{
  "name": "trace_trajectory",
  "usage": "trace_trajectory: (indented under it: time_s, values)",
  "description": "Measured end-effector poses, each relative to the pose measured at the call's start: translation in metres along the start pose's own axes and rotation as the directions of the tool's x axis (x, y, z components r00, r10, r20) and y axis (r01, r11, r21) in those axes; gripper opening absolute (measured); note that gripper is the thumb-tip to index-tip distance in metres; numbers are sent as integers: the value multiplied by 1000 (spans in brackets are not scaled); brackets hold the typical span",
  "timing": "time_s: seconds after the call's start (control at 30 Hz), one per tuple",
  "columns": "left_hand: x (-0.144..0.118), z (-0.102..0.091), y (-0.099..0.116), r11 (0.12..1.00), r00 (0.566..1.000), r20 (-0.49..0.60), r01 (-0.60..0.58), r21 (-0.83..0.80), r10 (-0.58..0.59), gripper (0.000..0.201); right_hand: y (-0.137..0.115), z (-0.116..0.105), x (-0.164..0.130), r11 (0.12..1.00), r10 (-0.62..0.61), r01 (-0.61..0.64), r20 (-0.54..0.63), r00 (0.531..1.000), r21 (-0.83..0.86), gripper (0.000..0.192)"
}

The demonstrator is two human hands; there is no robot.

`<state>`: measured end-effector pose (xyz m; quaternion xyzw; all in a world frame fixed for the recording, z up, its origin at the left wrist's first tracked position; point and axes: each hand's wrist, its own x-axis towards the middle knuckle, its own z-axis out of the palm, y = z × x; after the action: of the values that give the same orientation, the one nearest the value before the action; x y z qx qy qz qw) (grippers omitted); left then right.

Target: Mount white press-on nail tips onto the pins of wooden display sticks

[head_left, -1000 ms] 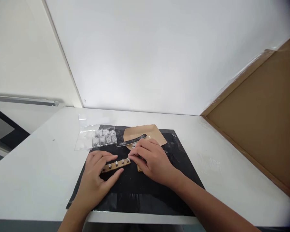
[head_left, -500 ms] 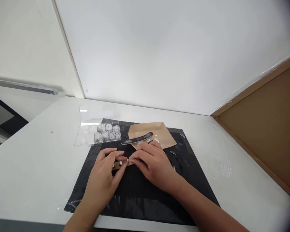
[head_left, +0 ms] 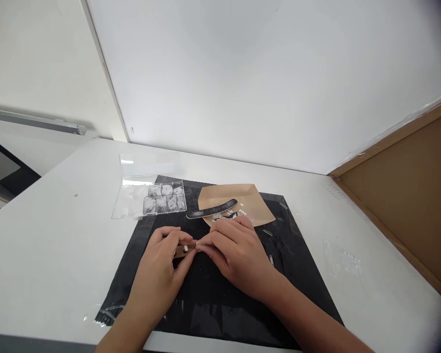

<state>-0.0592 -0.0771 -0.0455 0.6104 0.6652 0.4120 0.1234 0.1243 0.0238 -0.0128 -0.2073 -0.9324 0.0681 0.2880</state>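
Note:
My left hand (head_left: 156,272) is closed at the thumb and fingers around a narrow brown strip (head_left: 179,252) lying low over the black mat. On the strip stands a small white nail tip (head_left: 185,248) on a dark base. At the strip's right end, another little white nail tip (head_left: 196,244) sits between the fingertips of both hands. My right hand (head_left: 237,252) pinches at this piece with thumb and forefinger, its other fingers curled. The fingers hide much of the strip and part of that nail tip.
Behind my hands a black nail file (head_left: 212,210) lies across a brown paper tray (head_left: 260,206) holding several white nail tips. A clear compartment box (head_left: 165,197) with more tips stands open at left. Loose clear tips (head_left: 268,233) lie on the black mat (head_left: 220,314).
The whole view has shifted slightly. Left fingers have closed in nearer the nail tip at the strip's right end; my right hand stays pinched there.

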Motion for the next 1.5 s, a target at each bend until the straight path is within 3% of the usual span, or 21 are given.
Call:
trace_trajectory:
  time_s: [0.57,1.07,1.5]
  values:
    - [-2,2,3,994,996,-21,85,-74,-86,3,0,-4,2,1000,-2,3,36,999,-19,14]
    - [-1,0,5,996,997,-18,71,-47,-72,4,-2,-3,1,997,-18,25,91,996,-70,15]
    - [-1,0,4,996,998,-21,60,-61,-62,5,2,0,3,998,-15,17,44,999,-55,17]
